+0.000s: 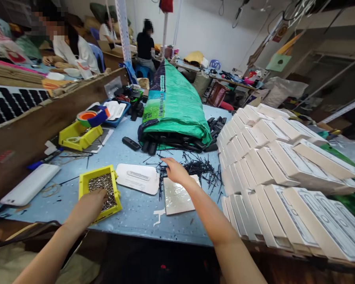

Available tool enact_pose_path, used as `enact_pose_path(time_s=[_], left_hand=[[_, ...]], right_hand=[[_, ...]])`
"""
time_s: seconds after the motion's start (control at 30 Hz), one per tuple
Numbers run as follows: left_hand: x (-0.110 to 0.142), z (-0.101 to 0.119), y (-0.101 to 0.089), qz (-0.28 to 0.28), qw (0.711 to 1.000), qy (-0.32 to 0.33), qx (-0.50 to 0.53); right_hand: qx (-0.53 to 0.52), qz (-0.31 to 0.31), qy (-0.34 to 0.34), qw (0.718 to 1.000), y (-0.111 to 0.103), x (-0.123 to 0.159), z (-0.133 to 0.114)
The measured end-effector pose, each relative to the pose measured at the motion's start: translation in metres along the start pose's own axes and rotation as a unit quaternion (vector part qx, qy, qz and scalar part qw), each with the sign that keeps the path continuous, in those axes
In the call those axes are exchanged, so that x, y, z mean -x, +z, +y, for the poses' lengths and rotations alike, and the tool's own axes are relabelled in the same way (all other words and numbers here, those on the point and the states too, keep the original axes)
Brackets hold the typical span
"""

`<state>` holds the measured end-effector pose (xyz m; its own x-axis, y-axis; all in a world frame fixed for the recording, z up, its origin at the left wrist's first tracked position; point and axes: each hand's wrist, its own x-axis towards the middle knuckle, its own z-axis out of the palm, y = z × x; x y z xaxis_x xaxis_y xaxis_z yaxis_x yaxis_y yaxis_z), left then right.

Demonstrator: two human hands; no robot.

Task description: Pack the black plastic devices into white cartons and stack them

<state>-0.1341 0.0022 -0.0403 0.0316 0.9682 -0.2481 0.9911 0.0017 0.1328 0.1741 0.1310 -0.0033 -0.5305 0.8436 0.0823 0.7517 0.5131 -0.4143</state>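
Observation:
My left hand (90,206) reaches into a yellow bin (83,185) full of small metal screw-like pieces (102,183). Its fingers are curled down among them, and what they grip is hidden. My right hand (175,170) hovers by a loose pile of thin black sticks (202,165), fingers drawn together. A dark tip shows near its index finger, but I cannot make out what is held. Below that wrist lies a square pad wrapped in shiny clear film (179,197). Between the two hands rests a white card with a printed strip (137,178).
A green woven sack (182,106) spills black plastic handles (130,143) at the back. White boxes (272,165) are stacked along the right. Left are a second yellow bin (73,138), tape rolls (87,115), a white case (31,184) and a wooden board (47,122). Several people sit beyond.

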Motion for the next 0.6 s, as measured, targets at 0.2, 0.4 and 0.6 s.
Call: enact_pose_path(time_s=[0.2,0.4,0.6], left_hand=[[0.008,0.003,0.003,0.088,0.989,-0.054,0.104],[0.008,0.002,0.005,0.166,0.936,-0.119,0.285],[0.005,0.072,0.011,0.145,0.660,-0.160,0.720]], right_hand=[[0.017,-0.042,-0.032,0.998,0.054,-0.128,0.007],[-0.069,-0.020,-0.089,0.994,0.057,-0.098,0.017],[-0.644,0.133,0.068,0.750,0.051,0.008,0.007]])
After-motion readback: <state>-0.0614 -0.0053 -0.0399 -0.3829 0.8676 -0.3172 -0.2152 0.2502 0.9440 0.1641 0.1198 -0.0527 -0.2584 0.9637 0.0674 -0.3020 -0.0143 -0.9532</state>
